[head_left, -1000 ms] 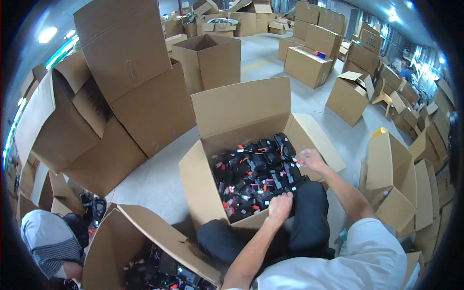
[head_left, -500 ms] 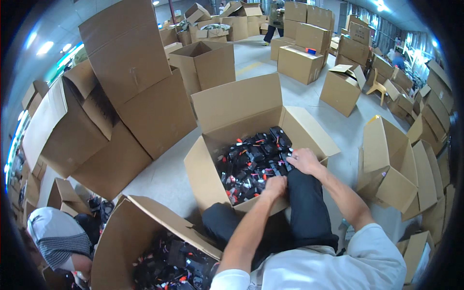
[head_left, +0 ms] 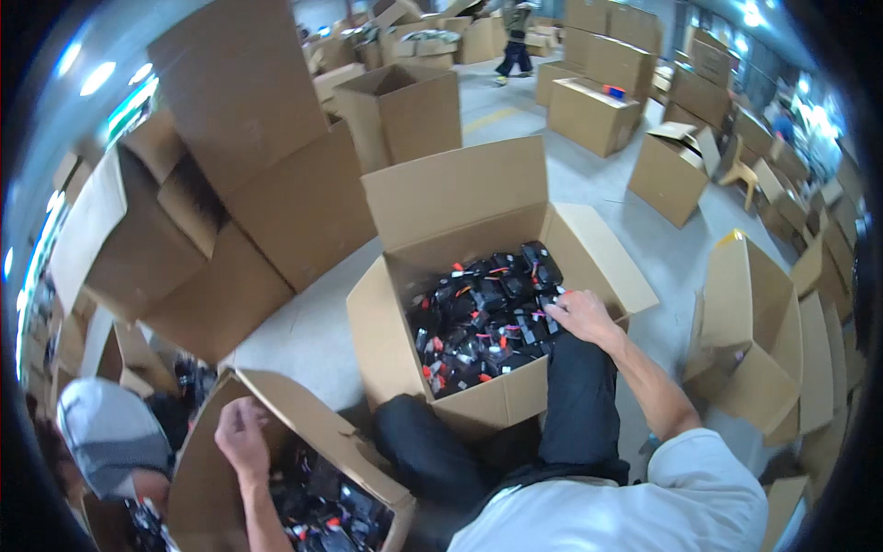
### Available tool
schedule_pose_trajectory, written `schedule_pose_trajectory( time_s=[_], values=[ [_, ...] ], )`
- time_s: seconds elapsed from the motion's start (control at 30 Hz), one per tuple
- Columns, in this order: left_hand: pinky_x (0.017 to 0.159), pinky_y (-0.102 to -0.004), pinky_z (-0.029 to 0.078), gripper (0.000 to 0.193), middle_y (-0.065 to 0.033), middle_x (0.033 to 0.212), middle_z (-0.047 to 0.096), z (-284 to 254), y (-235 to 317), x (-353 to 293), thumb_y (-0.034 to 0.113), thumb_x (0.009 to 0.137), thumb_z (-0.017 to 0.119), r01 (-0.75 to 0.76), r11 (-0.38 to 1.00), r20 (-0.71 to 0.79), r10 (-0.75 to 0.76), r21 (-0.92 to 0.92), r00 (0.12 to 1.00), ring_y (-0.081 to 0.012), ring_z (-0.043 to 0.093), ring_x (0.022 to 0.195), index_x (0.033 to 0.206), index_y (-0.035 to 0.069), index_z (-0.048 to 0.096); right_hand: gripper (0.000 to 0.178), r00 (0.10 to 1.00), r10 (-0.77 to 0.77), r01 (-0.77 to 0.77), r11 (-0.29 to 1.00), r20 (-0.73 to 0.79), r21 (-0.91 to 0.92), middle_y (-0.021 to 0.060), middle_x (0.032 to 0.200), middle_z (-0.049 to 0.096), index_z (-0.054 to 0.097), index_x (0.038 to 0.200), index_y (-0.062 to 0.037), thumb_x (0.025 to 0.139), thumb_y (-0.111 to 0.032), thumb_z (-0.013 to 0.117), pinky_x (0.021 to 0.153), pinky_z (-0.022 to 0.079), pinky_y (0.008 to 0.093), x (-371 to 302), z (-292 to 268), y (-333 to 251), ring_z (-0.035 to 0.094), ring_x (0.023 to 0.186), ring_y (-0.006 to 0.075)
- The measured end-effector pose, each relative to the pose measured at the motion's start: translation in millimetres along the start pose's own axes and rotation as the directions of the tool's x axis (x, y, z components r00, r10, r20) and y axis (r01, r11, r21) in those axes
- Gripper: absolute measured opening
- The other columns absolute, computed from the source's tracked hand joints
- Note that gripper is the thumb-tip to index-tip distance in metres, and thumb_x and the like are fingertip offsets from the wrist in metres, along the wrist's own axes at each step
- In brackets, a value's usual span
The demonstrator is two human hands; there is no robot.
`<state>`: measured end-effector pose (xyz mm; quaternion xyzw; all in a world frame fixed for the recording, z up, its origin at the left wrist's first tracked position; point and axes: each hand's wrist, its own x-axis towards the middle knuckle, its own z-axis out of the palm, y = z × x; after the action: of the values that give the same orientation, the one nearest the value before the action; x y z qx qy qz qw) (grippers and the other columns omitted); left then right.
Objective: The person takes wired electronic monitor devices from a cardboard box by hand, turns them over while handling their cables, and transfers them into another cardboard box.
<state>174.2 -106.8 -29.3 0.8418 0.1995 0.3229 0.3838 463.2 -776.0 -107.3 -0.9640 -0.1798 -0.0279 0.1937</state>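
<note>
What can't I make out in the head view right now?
In the head view:
- Left hand: blurred; whether it holds anything is unclear.
- Right hand: its back hides the grip.
- Black devices: upper ones cover those beneath.
- Lower-left box: cut off by the bottom edge.

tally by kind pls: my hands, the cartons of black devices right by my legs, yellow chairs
Left hand and right hand: 2
Front carton and lower-left carton, both holding black devices: 2
Yellow chair: 1
Total: 5
</note>
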Motion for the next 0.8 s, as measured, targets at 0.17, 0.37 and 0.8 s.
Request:
schedule_pose_trajectory(
  time_s=[0.17,0.37,0.8],
  values=[
    [0.072,-0.0534,0.060,0.034,-0.0212,0.077,0.076,-90.8,-168.0,-48.6,0.021,0.111,0.073,0.035,0.869,0.427,-0.277,0.493,0.861,-0.0372,0.077,0.071,0.090,-0.004,0.080,0.053,0.999,0.046,-0.042,0.990,-0.028,0.135,0.0287,0.080,0.071,0.078,0.091,0.0057,0.114,-0.042,0.078,0.074,0.055,0.0551,3.4,8.5,13.9,0.068,0.071,0.0443],
    [0.092,-0.0575,0.066,0.041,-0.0287,0.105,0.085,-128.3,-286.7,-142.0,0.040,0.101,0.084,0.079,0.697,0.500,-0.584,0.713,0.639,-0.0486,0.084,0.101,0.105,0.000,0.090,0.061,1.000,-0.011,0.012,0.999,0.026,-0.051,0.0295,0.074,0.059,0.069,0.087,0.0094,0.117,-0.043,0.076,0.071,0.048,0.0549,29.9,42.8,10.9,0.057,0.067,0.0335],
    [0.111,-0.0540,0.066,0.108,-0.0378,0.133,0.084,121.9,-302.1,-146.3,0.090,0.095,0.079,0.616,0.471,0.178,-0.861,0.632,0.476,-0.0485,0.082,0.132,0.120,-0.014,0.086,0.058,0.998,0.067,-0.067,0.990,-0.010,-0.123,0.0242,0.075,0.059,0.068,0.091,0.0087,0.118,-0.042,0.074,0.073,0.049,0.0527,19.8,40.1,5.1,0.056,0.071,0.0293]
  ],
)
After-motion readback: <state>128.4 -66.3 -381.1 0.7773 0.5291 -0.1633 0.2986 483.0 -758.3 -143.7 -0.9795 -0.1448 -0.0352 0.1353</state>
